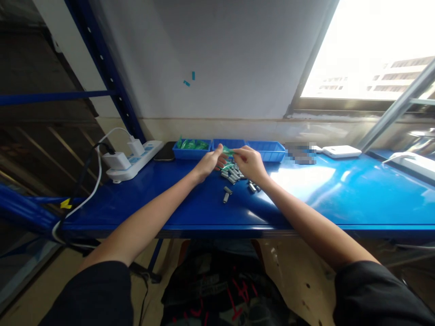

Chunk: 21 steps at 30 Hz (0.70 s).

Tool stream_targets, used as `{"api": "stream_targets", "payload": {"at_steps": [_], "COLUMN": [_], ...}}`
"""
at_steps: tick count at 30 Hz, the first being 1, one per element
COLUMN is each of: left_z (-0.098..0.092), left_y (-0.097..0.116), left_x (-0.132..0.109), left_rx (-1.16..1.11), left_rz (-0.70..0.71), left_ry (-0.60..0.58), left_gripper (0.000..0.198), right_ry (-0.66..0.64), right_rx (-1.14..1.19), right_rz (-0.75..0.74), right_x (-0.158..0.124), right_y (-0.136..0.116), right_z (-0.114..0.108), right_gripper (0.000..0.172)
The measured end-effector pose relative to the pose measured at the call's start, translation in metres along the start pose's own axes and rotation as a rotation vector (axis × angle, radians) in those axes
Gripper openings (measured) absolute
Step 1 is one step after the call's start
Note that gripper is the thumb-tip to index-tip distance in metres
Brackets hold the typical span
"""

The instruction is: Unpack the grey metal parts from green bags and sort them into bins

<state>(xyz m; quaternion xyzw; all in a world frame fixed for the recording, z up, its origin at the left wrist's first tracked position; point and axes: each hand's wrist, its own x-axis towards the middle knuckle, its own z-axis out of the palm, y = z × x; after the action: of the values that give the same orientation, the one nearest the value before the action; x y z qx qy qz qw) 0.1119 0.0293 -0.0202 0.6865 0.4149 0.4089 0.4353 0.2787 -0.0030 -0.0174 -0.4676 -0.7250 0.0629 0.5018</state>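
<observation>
Both my hands are stretched out over the blue table [340,194], near its far edge. My left hand [210,162] and my right hand [249,163] pinch a small green plastic bag [228,151] between them, just in front of the blue bins. Below the hands lies a loose pile of several small grey metal parts [233,176], with a few strays [226,194] closer to me. What is inside the bag I cannot make out.
Three blue bins stand along the wall: the left bin [192,149] holds green bags, then the middle bin [224,143] and the right bin [268,151]. A white power strip [134,160] with chargers, a dark phone [164,153], a white box [341,151].
</observation>
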Motion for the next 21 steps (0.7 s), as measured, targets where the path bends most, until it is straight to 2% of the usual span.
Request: {"api": "stream_targets", "payload": {"at_steps": [2, 5, 7, 9, 12, 14, 16, 17, 19, 21], "left_z": [-0.002, -0.005, -0.006, -0.005, -0.003, -0.001, 0.001, 0.002, 0.004, 0.006], "left_y": [0.001, 0.002, 0.001, 0.001, 0.0, 0.0, 0.0, 0.001, 0.002, 0.003], "left_x": [0.002, 0.002, 0.0, -0.003, -0.006, -0.008, -0.008, -0.008, -0.008, -0.007], "left_rx": [-0.153, -0.139, 0.038, 0.281, 0.553, 0.622, 0.61, 0.564, 0.373, 0.103], "left_rz": [-0.136, -0.106, 0.042, 0.264, 0.555, 0.646, 0.648, 0.603, 0.416, 0.172], "left_ry": [-0.001, 0.083, 0.161, 0.192, 0.098, 0.018, -0.012, -0.012, -0.011, -0.021], "left_gripper": [0.057, 0.037, 0.024, 0.018, 0.017, 0.019, 0.023, 0.026, 0.034, 0.043], "right_ry": [-0.032, -0.087, -0.128, -0.178, -0.213, -0.188, -0.154, -0.127, -0.085, -0.082], "right_rx": [-0.027, -0.003, 0.052, 0.189, 0.509, 0.623, 0.551, 0.452, 0.206, 0.003], "right_rz": [-0.075, -0.051, 0.082, 0.281, 0.528, 0.576, 0.512, 0.438, 0.217, -0.025], "right_x": [-0.002, -0.003, -0.001, 0.001, 0.003, 0.004, 0.004, 0.004, 0.002, -0.001], "right_y": [-0.002, -0.002, 0.0, 0.001, 0.002, 0.002, 0.002, 0.001, 0.001, 0.001], "right_z": [0.003, 0.007, 0.007, 0.006, 0.002, -0.001, -0.002, -0.003, -0.003, -0.001], "right_gripper": [0.03, 0.033, 0.028, 0.026, 0.043, 0.041, 0.032, 0.028, 0.025, 0.03]}}
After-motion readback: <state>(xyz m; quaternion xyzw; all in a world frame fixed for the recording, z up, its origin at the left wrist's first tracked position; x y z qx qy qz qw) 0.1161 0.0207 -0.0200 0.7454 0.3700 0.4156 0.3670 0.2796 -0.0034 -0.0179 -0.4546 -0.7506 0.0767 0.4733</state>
